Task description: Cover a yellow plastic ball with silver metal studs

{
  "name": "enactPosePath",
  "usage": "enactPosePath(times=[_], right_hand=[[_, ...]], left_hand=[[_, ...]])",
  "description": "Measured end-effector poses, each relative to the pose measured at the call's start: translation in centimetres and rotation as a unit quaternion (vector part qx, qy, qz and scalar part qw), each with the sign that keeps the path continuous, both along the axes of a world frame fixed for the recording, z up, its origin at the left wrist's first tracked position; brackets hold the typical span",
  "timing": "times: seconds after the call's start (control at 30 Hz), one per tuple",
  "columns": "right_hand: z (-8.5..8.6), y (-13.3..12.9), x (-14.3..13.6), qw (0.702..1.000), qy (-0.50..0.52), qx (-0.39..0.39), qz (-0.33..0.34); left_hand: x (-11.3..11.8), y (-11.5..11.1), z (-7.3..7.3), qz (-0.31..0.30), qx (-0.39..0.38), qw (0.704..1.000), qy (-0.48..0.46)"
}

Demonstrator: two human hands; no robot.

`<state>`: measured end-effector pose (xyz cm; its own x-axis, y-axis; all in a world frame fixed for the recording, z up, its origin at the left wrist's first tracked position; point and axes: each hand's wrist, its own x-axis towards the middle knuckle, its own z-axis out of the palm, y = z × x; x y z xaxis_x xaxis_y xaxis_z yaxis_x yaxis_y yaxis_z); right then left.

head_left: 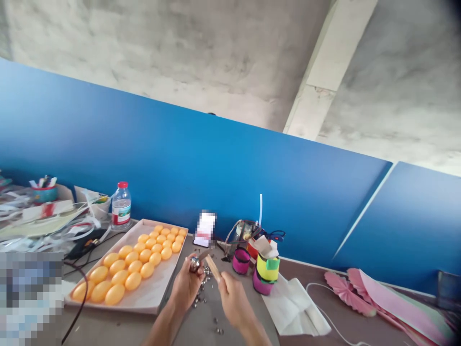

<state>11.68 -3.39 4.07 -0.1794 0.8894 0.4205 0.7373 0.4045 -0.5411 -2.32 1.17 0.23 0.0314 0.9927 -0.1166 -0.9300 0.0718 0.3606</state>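
Note:
My left hand (187,283) is closed around a small shiny metal ball (195,264), with the fingertips curled about its sides. In my right hand (234,295) is a tool with a flat wooden handle (213,267). A short, dark, blade-like end points from it toward the ball; whether the two touch I cannot tell. Small shiny metal pieces (201,288) lie scattered on the grey table mat (190,327) between and below my hands. To the left, a shallow white tray (144,307) holds rows of orange balls (133,281).
Behind my hands a phone (204,229) leans near the blue partition (201,168). Magenta (241,261) and yellow (267,268) containers stand at the right, beside white cloth (295,307) and pink folded paper fans (345,288). A red-capped bottle (121,206) and cables sit left.

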Motion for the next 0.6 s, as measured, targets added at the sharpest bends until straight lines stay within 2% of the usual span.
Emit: enactPosePath(times=[0.17, 0.27, 0.33, 0.43, 0.53, 0.6], right_hand=[[-1.6, -1.6, 0.9, 1.0, 0.01, -0.01, -0.025], [-2.2, -2.0, 1.2, 0.998, 0.033, -0.006, -0.052], [-2.8, -1.8, 1.2, 0.996, 0.052, 0.024, -0.07], [-4.4, -1.3, 0.7, 0.991, 0.059, 0.077, -0.092], [-6.4, -0.8, 0.3, 0.989, 0.06, 0.089, -0.1], [-7.3, -0.5, 0.3, 0.988, 0.076, 0.087, -0.106]], left_hand=[[0.7, -0.1, -0.2, 0.029, -0.023, 0.997, 0.072], [1.3, -0.5, -0.1, -0.005, -0.024, 0.996, 0.083], [1.6, -0.7, -0.2, -0.025, -0.015, 0.996, 0.09], [1.7, -0.6, -0.5, -0.025, -0.025, 0.994, 0.1], [1.7, -0.2, -0.9, -0.01, -0.084, 0.993, 0.086], [1.5, 0.0, -1.0, -0.007, -0.071, 0.995, 0.067]])
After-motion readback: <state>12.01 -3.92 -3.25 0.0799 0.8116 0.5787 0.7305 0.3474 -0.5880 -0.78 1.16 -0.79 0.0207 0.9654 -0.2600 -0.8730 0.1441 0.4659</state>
